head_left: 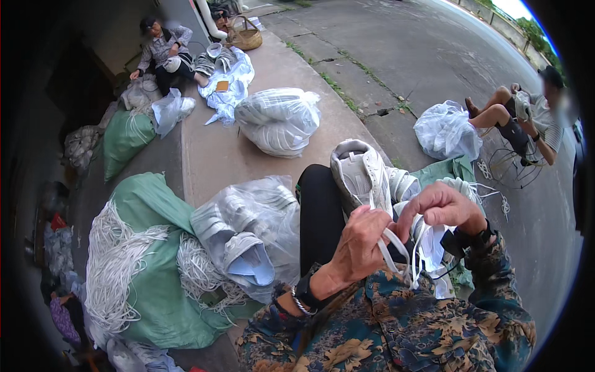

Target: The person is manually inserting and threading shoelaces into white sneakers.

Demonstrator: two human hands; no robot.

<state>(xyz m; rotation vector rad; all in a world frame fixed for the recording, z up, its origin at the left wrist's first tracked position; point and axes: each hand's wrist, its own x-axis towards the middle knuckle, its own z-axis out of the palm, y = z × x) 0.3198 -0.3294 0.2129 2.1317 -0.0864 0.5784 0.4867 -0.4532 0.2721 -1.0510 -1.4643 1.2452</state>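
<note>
A pale grey-white sneaker [357, 177] rests on my lap, its toe pointing away from me. My left hand [359, 248] is closed around a white shoelace [393, 245] just at the near end of that shoe. Close beside it, my right hand [443, 208] has its fingers curled down at the looped lace and seems to pinch it; its fingertips are partly hidden. More white sneakers [404, 185] lie to the right of the first, partly behind my right hand. Loose lace ends hang below both hands against my patterned shirt.
At left, a green sack [164, 291] carries bundles of white laces [121, 266]. Clear bags of shoes stand next to my leg [273, 211] and ahead [279, 121]. One person [166, 49] sits at the far left, another [536, 118] at right, both with shoes.
</note>
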